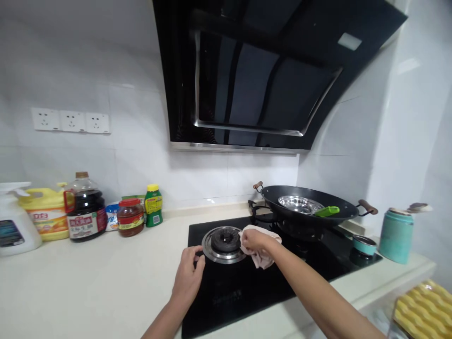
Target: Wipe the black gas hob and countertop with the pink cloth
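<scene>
My right hand [254, 239] is closed around a pale pink cloth [263, 258], which lies against the right side of the left gas burner [225, 240] and its steel ring [221, 257]. Part of the cloth hangs onto the black glass cooktop [233, 287]. At the burner's left edge is my left hand [189, 270], with nothing in it; its fingers are apart and the fingertips reach the rim of the steel ring. The pan support is off this burner.
A large black wok [307, 219] with a steel bowl [300, 205] and a green-handled utensil [327, 211] sits on the right burner. Bottles and jars, including a dark sauce bottle [86, 212], line the wall at left. A range hood [268, 84] hangs overhead; a teal canister [396, 235] stands right.
</scene>
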Motion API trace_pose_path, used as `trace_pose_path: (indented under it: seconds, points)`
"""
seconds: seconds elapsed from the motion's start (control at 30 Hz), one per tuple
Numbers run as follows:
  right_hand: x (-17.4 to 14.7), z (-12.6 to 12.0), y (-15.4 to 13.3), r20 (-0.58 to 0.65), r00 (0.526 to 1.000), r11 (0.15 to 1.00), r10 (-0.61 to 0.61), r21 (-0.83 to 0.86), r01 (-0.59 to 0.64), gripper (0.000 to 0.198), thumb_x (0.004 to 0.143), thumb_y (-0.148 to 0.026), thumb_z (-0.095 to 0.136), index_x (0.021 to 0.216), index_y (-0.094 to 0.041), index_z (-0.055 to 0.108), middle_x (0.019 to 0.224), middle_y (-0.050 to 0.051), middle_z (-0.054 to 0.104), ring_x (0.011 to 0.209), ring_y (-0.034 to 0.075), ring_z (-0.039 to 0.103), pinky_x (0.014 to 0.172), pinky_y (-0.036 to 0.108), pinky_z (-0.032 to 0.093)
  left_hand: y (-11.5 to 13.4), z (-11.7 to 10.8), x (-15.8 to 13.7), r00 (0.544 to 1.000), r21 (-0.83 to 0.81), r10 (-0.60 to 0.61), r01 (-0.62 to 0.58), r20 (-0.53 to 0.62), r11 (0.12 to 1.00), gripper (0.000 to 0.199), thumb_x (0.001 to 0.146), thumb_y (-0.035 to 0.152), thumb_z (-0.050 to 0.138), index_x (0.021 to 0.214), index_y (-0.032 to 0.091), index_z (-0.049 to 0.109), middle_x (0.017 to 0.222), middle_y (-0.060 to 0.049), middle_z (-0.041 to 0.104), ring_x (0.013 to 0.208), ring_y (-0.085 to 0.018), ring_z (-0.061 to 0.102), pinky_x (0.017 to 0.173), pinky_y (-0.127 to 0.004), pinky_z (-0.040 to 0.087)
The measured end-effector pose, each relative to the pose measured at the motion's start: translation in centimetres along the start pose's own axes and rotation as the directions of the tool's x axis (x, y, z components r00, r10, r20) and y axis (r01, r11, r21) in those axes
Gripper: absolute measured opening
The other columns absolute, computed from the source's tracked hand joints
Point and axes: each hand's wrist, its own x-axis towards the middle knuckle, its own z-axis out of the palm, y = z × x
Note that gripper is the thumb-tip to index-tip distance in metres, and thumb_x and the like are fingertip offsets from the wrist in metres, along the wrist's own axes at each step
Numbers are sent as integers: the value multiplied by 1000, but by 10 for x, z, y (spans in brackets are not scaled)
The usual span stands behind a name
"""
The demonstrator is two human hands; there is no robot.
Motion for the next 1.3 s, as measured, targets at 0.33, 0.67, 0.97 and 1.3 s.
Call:
trace_pose_path:
  seconds: [0.33,0.67,0.97,1.3]
  points:
    - [-27,26,-15,-64,994,994,84,-65,-89,40,98,-35,37,127,-18,60,133,22,53,129,44,45,98,73,33,2,-1,1,999,47,30,-32,40,998,29,87,39,49,104,21,65,101,-6,63,84,-23,66,84,-45,57]
    - [-104,49,-74,-182,931,948,-317,-52,313,44,95,-50,42,118,-19,65,130,21,57,123,41,48,100,66,37,-4,-1,5,997,31,51,-52,55,998,35,87,50,53,103,23,67,100,-5,66,83,-23,67,80,-43,59]
    - [-114,64,-102,-203,811,827,-548,12,562,67,93,-52,44,147,-12,42,138,22,56,124,39,49,104,68,37,1,-3,3,952,103,249,-270,179,957,30,90,49,52,97,25,70,106,-6,70,105,-26,65,99,-45,53]
    - [-144,20,-52,-40,726,690,-686,280,668,56,93,-48,57,142,-23,52,160,13,36,148,32,29,119,59,20,30,9,-10,877,225,18,-143,480,964,60,97,55,34,142,20,55,145,-9,59,133,-26,55,116,-44,39]
